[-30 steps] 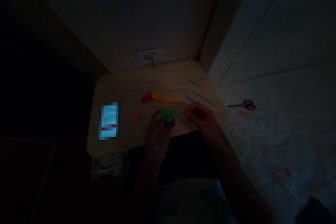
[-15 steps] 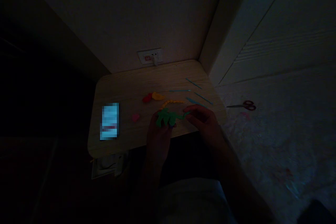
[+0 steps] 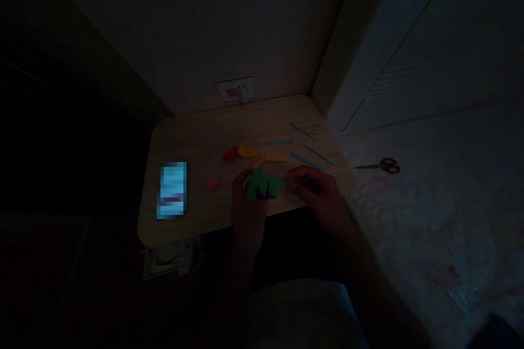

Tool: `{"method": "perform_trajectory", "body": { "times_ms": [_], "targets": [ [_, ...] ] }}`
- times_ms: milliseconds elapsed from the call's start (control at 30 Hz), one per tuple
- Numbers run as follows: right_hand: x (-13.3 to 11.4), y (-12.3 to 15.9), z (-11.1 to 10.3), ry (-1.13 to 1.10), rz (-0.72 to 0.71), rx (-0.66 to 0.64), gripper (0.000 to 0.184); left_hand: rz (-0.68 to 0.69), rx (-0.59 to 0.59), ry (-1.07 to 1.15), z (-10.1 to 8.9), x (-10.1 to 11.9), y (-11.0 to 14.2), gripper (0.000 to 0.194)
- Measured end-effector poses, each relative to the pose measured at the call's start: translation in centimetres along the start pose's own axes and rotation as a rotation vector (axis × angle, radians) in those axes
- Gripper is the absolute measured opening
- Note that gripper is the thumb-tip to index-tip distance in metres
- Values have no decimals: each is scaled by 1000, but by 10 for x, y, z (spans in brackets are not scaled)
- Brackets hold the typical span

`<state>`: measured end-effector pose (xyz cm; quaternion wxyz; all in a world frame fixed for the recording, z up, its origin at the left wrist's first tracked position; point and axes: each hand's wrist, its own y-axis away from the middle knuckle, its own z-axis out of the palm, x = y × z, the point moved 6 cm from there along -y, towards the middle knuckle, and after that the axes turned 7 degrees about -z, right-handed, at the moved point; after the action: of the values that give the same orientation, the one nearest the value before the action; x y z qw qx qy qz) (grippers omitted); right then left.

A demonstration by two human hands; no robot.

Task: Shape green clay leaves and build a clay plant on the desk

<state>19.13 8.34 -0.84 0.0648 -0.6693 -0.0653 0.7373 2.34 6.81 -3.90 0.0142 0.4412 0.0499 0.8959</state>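
Observation:
My left hand (image 3: 249,212) is closed around a small clay figure with a dark purple body and green leaf-like strips (image 3: 262,182) spread over its top. Between the fingertips of my right hand (image 3: 315,188) is the end of a thin green clay strip (image 3: 290,180), which reaches toward the green leaves. Whether that strip joins the leaves is hard to see in the dim light. Just beyond my hands lies a yellow beaded clay strand (image 3: 272,160). Red clay (image 3: 230,154) and an orange-yellow clay piece (image 3: 247,151) touch each other behind it, and a pink lump (image 3: 212,184) sits to the left.
Several blue modelling tools (image 3: 306,161) lie on the right of the small wooden table (image 3: 196,131). A phone with a lit screen (image 3: 172,190) is at the left. Scissors (image 3: 382,166) rest on the plastic-covered floor (image 3: 409,218). A wall socket (image 3: 235,90) is behind the table.
The clay figure has tipped, so its green leaves now cover more of the purple body. My right hand has stayed close beside it, with more of the green strip now showing.

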Motion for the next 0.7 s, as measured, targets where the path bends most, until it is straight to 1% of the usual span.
{"method": "perform_trajectory", "body": {
  "times_ms": [133,300,467,700],
  "targets": [
    [4,0,-2,-12,57,32,11,-47,32,26,-1,0,3,65],
    [8,-3,-5,0,72,75,17,-148,19,105,0,-1,5,59],
    [13,-3,-5,-25,81,65,16,-226,21,175,1,-4,5,65],
    [12,-3,-4,1,73,50,16,-204,15,171,4,-6,6,63]
  ]
}}
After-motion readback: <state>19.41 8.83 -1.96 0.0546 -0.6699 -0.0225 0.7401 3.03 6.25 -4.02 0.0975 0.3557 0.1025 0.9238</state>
